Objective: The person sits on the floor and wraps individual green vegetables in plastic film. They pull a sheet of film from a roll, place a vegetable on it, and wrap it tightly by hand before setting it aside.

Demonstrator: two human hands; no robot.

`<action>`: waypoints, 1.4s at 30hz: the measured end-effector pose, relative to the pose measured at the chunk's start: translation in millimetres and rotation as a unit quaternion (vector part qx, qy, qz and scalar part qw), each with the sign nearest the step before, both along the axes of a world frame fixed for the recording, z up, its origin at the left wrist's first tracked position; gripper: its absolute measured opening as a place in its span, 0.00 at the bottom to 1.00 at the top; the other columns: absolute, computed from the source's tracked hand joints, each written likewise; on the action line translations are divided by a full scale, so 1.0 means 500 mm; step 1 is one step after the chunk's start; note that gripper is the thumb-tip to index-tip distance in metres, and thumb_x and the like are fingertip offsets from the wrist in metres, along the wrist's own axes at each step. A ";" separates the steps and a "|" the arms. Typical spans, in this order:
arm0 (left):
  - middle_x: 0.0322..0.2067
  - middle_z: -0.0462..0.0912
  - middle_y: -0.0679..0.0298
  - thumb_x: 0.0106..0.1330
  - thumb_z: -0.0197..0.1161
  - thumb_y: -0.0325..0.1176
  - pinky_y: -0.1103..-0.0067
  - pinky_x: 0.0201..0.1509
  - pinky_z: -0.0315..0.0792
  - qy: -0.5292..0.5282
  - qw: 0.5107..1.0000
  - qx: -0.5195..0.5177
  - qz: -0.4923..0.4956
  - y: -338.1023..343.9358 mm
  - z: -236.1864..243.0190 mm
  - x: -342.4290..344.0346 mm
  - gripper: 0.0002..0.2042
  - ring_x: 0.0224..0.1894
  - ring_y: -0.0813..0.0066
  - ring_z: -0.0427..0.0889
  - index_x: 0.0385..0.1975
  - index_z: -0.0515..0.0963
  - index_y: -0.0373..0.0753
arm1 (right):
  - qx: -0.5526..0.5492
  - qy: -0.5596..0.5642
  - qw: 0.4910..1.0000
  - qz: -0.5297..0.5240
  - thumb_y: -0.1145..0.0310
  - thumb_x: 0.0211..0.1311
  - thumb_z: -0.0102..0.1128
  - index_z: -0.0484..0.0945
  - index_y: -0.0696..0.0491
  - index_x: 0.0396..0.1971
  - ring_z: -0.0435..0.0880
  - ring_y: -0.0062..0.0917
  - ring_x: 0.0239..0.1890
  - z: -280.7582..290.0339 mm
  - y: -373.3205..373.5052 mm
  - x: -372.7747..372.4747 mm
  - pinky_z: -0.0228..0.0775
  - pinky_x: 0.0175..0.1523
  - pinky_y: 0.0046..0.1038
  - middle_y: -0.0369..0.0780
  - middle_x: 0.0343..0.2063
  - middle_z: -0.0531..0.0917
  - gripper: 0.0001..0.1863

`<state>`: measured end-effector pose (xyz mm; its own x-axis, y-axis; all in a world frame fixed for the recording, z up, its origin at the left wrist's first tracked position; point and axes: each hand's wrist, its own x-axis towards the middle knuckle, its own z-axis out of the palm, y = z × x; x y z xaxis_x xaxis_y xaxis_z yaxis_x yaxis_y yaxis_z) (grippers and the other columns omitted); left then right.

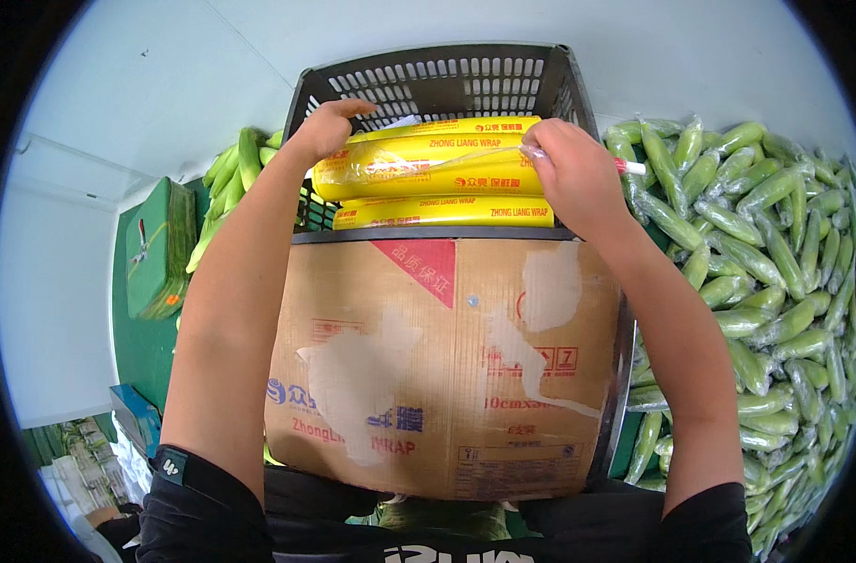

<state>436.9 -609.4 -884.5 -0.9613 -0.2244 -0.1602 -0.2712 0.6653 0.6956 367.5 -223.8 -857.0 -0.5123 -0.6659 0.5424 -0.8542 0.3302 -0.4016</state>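
Note:
A yellow printed roll of cling film (419,169) lies across the top of a black plastic crate (437,233), with more yellow rolls (447,212) behind and in front of it. At its left end is my left hand (329,129), fingers stretched out to the right above the roll. My right hand (571,169) is closed at the roll's right end, pinching a clear edge of film that runs back along the roll. A thin red and white stick (632,167) sticks out beyond that hand; its kind is hidden.
A worn brown cardboard box (437,375) stands between my forearms, against the crate. Film-wrapped green vegetables (766,244) are heaped on the right. Unwrapped ones (231,183) lie on the left, near a green stack (160,249) with scissors (141,242) on top. A pale wall (634,47) rises behind.

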 end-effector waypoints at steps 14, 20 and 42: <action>0.35 0.85 0.61 0.74 0.59 0.34 0.74 0.54 0.77 0.040 0.976 0.214 -0.015 -0.030 0.037 0.064 0.08 0.42 0.69 0.84 0.38 0.78 0.36 | -0.061 -0.340 0.938 -0.034 0.71 0.69 0.62 0.76 0.59 0.36 0.77 0.25 0.33 0.009 0.042 0.049 0.70 0.40 0.30 0.39 0.29 0.81 0.07; 0.34 0.79 0.68 0.79 0.55 0.35 0.73 0.56 0.75 0.078 0.958 0.276 -0.010 0.009 0.226 0.253 0.07 0.43 0.76 0.81 0.37 0.72 0.41 | -0.091 -0.367 0.926 -0.026 0.69 0.70 0.63 0.77 0.58 0.36 0.72 0.15 0.31 0.042 0.098 0.090 0.66 0.39 0.22 0.33 0.28 0.79 0.08; 0.33 0.89 0.58 0.75 0.57 0.31 0.70 0.44 0.83 0.111 0.854 0.429 0.272 0.225 -0.016 1.161 0.13 0.38 0.65 0.89 0.55 0.77 0.34 | 0.380 -0.123 0.915 0.048 0.78 0.53 0.62 0.76 0.56 0.30 0.79 0.50 0.38 0.074 0.335 0.874 0.73 0.43 0.47 0.47 0.32 0.76 0.05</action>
<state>1017.2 -496.8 -892.7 -0.7796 -0.5396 -0.3180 -0.1763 -0.2981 0.9381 804.7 -56.2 -820.2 -0.4762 -0.8512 -0.2205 -0.8082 0.5225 -0.2716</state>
